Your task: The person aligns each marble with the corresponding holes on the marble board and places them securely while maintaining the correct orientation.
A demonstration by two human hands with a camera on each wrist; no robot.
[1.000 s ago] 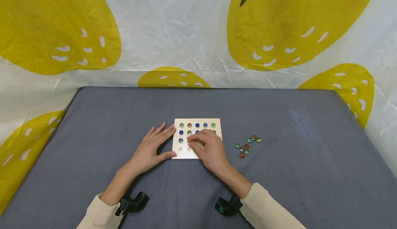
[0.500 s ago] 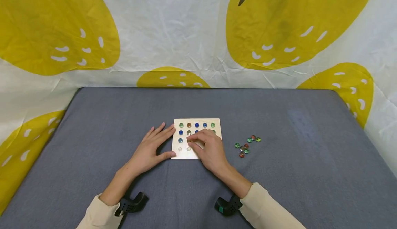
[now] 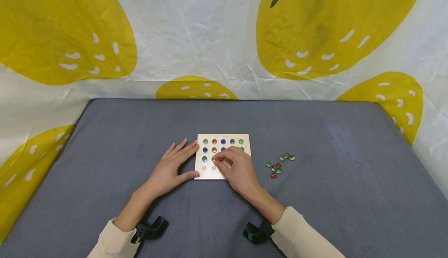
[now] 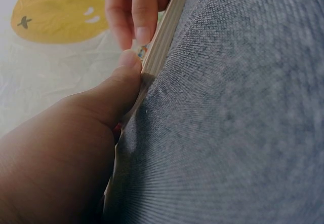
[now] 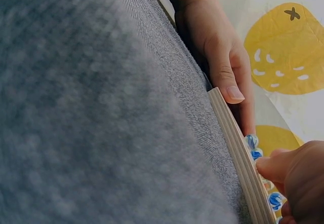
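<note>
1. The right hand (image 3: 238,168) pinches a glass bead (image 3: 214,159) between curled fingertips over the wooden board (image 3: 245,137).
2. The left hand (image 3: 171,168) lies flat, fingers relaxed, thumb pressing the board's near-left corner.
3. The bead could slip sideways if let go off-centre of its hollow.
4. Spare beads (image 3: 278,164) lie right of the fingers.

Square pale wood board (image 3: 245,137) lies flat on the grey cloth, approx centre, w/ rows of small dimples. Far rows hold glass gems (image 3: 223,141), blue, green, amber; near-left dimples at 7 o'clock sit bare.
</note>
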